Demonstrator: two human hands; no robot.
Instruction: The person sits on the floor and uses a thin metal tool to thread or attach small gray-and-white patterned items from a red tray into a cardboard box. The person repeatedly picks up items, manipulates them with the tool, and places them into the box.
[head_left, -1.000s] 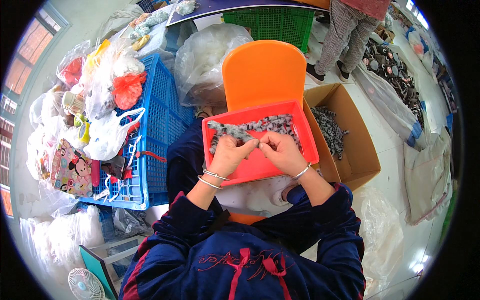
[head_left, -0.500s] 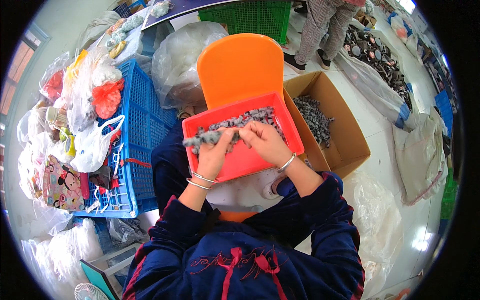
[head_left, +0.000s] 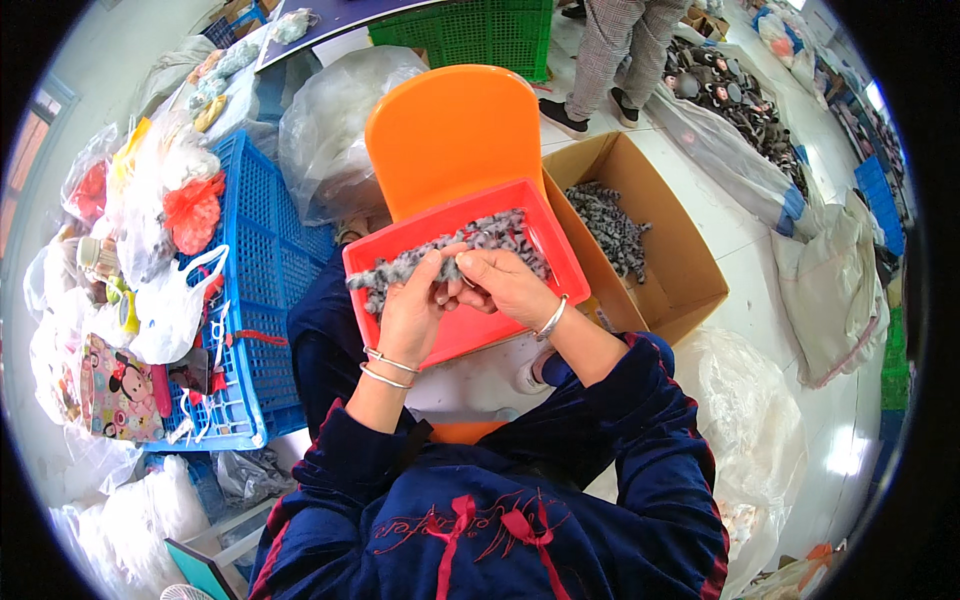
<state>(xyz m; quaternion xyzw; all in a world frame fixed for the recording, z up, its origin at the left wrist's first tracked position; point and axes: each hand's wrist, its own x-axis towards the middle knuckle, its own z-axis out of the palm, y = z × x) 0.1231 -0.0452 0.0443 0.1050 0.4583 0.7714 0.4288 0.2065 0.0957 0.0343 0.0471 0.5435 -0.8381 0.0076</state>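
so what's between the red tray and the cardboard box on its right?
Nothing in the head view: the red tray rim overlaps the cardboard box near wall, with no gap showing between them.

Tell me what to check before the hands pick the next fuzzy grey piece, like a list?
1. Red tray sits steady on the lap: ok.
2. Grey fuzzy pieces left in the tray: ok, plenty.
3. Left hand and right hand together over the tray, pinching one piece: ok.
4. Cardboard box open beside the tray: ok.
5. Piece in fingers finished: cannot tell.
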